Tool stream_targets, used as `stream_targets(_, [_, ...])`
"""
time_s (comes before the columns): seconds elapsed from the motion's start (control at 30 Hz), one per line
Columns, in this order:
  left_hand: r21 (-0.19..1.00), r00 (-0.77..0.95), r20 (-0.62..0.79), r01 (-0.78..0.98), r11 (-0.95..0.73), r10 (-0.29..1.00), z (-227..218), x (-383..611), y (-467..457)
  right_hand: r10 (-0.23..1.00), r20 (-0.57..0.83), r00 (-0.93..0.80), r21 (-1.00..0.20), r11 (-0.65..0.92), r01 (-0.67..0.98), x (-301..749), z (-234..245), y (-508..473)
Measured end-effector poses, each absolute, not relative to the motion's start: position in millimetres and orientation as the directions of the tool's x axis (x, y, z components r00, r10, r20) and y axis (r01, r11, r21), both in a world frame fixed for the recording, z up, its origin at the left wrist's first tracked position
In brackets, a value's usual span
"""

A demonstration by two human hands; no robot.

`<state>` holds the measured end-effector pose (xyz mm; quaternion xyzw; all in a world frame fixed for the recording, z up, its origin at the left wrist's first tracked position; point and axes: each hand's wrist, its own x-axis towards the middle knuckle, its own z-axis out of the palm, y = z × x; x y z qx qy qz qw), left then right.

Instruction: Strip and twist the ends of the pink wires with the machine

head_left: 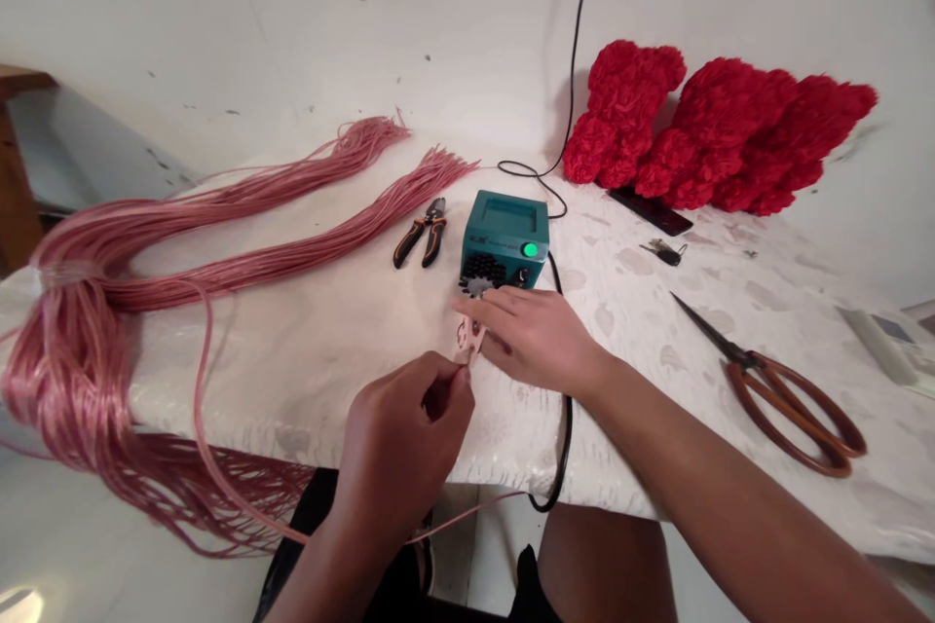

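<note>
My left hand (409,423) is closed in a pinch at the table's front edge. A thin end, apparently of pink wire, shows at its fingertips, partly hidden. My right hand (544,336) reaches in from the right, index finger extended, its fingers around a small pale flat piece with dark holes (463,333). That piece sits just in front of a teal box-shaped machine (504,219), whose round button glows green. A strand of pink wire (205,380) runs from the big tied bundle (80,341) down past my left wrist.
Pliers with black and orange handles (422,238) lie left of the machine. To the right are large scissors (789,399), keys (664,253), a phone (650,211) and red flower bunches (730,131). A black cable (568,438) hangs over the front edge.
</note>
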<state>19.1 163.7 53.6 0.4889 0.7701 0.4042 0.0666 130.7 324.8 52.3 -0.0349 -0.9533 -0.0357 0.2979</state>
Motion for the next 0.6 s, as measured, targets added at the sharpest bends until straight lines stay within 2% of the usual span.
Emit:
stream_targets(0.07, [0.692, -0.51, 0.283, 0.695, 0.195, 0.812, 53.1, 17.3, 163.8, 0.125, 0.626, -0.77, -0.09, 0.992, 0.088, 135.4, 58.2, 330.9])
stream_targets(0.17, [0.703, -0.505, 0.27, 0.685, 0.19, 0.82, 55.1, 16.6, 163.7, 0.417, 0.693, -0.589, -0.285, 0.908, 0.307, 141.8, 71.8, 350.0])
stream_targets(0.27, [0.726, -0.52, 0.263, 0.661, 0.188, 0.813, 59.5, 17.8, 163.5, 0.619, 0.582, -0.527, -0.353, 0.776, 0.522, 142.8, 80.3, 372.8])
stream_targets(0.37, [0.775, -0.543, 0.235, 0.605, 0.182, 0.806, 62.0, 18.5, 164.0, 0.639, 0.491, -0.592, -0.367, 0.768, 0.524, 139.4, 75.0, 385.8])
stream_targets(0.47, [0.818, -0.574, 0.2, 0.544, 0.187, 0.794, 61.6, 18.5, 164.9, 0.62, 0.521, -0.587, -0.386, 0.784, 0.486, 136.6, 63.9, 386.8])
stream_targets(0.6, [0.845, -0.625, 0.168, 0.489, 0.215, 0.762, 61.0, 20.2, 165.1, 0.627, 0.524, -0.577, -0.363, 0.777, 0.514, 135.9, 57.4, 383.8])
